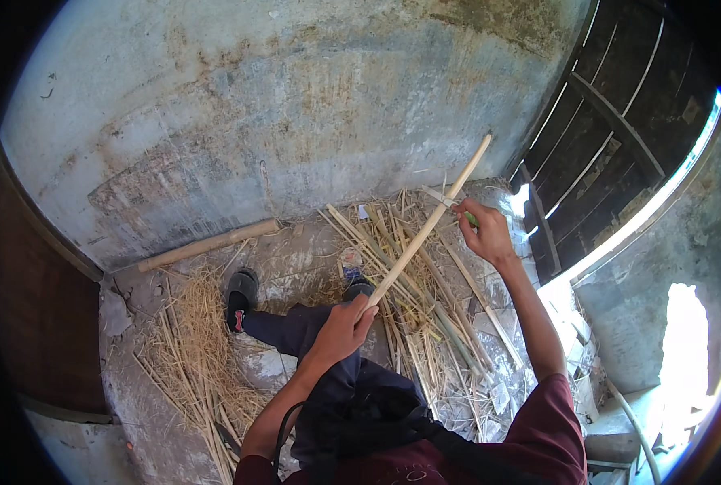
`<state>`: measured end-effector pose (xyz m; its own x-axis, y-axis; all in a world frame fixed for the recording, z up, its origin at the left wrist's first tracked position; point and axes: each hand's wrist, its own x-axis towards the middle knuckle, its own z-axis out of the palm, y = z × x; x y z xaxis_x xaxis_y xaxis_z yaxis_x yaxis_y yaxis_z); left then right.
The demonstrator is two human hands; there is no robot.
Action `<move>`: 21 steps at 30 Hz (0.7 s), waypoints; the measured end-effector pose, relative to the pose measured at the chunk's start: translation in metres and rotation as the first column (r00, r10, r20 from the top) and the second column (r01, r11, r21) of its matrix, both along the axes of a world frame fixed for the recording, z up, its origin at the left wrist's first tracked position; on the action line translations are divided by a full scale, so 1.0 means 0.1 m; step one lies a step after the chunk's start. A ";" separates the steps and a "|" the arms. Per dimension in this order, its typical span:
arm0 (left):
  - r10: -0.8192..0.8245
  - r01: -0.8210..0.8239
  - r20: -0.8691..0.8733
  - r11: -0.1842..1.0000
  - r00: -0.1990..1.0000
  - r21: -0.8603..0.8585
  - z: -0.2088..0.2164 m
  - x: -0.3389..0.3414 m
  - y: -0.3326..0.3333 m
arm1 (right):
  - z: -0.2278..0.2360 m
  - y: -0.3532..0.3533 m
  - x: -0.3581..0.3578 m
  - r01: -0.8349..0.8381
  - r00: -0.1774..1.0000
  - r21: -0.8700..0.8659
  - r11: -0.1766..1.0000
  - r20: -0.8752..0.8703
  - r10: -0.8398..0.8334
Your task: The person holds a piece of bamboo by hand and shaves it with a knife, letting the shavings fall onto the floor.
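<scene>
A long pale strip of split bamboo slants up and to the right in front of me. My left hand is closed round its lower end, above my knee. Farther up the strip, my right hand grips a knife by a green handle mostly hidden in the fingers. The blade lies across the strip, touching it, and a thin curl of shaving stands up beside it. Below the strip, a pile of bamboo strips lies on the floor, some greenish, some pale.
A heap of straw-like shavings and thin sticks spreads on the left. A bamboo pole lies along the foot of the stained wall. Dark wooden boards stand at the right. My shoe rests beside the shavings.
</scene>
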<state>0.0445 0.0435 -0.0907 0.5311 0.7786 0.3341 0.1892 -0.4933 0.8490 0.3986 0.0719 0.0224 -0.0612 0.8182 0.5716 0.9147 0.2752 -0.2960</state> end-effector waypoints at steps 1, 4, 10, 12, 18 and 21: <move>0.003 -0.003 0.005 1.000 1.000 -0.006 0.00 0.00 0.00 | 0.00 -0.01 -0.01 -0.017 1.000 0.004 1.000 0.017 0.017; 0.007 -0.007 0.005 1.000 1.000 -0.026 -0.01 -0.02 -0.02 | 0.00 -0.05 -0.04 -0.069 0.997 -0.106 0.992 0.013 0.071; -0.021 0.021 -0.005 0.999 1.000 -0.036 0.01 0.06 0.02 | 0.11 0.07 0.26 -0.035 0.990 -0.039 0.999 0.138 0.040; 0.000 0.000 -0.003 1.000 1.000 -0.014 0.02 0.01 0.01 | 0.10 0.10 0.14 -0.045 0.986 -0.032 0.998 0.159 0.050; 0.001 -0.001 -0.002 0.999 1.000 -0.033 0.07 -0.08 -0.05 | 0.07 0.17 0.11 -0.082 0.981 -0.014 0.997 0.176 0.083; -0.043 0.043 0.015 0.999 0.999 -0.028 -0.02 -0.01 -0.05 | 0.26 0.30 0.74 0.064 0.985 -0.003 0.998 0.161 -0.062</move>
